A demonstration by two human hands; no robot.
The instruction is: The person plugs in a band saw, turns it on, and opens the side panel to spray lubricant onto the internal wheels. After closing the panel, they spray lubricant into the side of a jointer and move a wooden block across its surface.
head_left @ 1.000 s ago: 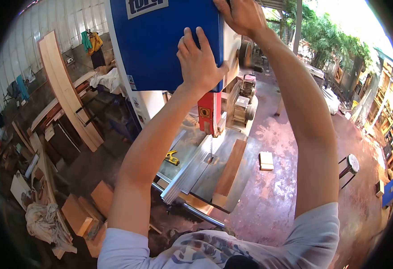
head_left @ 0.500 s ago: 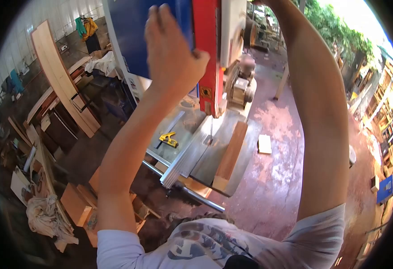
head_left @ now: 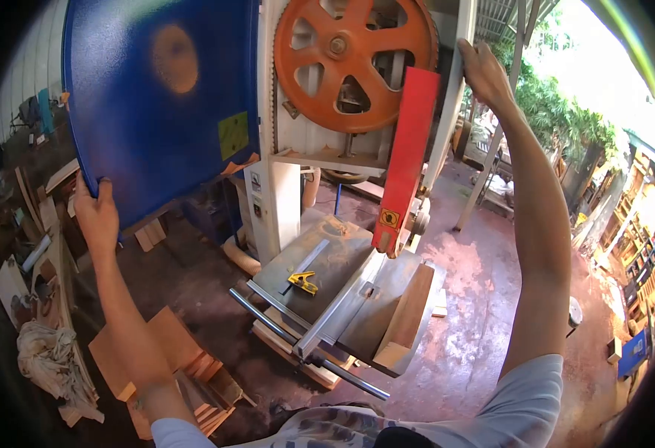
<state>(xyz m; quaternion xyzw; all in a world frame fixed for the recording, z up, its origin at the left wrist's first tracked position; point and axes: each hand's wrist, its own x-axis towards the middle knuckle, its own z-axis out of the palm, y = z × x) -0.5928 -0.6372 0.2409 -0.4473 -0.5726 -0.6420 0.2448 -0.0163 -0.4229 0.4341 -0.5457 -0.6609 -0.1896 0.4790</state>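
Observation:
My left hand (head_left: 97, 213) grips the lower outer edge of a blue door (head_left: 163, 104), which stands swung open to the left of a bandsaw. My right hand (head_left: 484, 69) is at the right edge of the saw's white housing (head_left: 454, 104), its fingers bent over that edge. Between my hands an orange spoked wheel (head_left: 327, 89) shows inside the housing. A red blade guard (head_left: 407, 157) hangs over the metal saw table (head_left: 357, 317). On the table lie a yellow-headed square (head_left: 303, 282) and a wooden block (head_left: 410, 313).
Stacked wood pieces (head_left: 167, 351) stand at the lower left, beside a crumpled cloth (head_left: 47, 362). A metal rail (head_left: 350, 378) sticks out from the table's front. A blue box (head_left: 632, 354) and wooden racks are at the far right.
The blue door has swung open to the left with my left hand at its edge, exposing the orange wheel. My right hand has come into fuller view at the housing edge.

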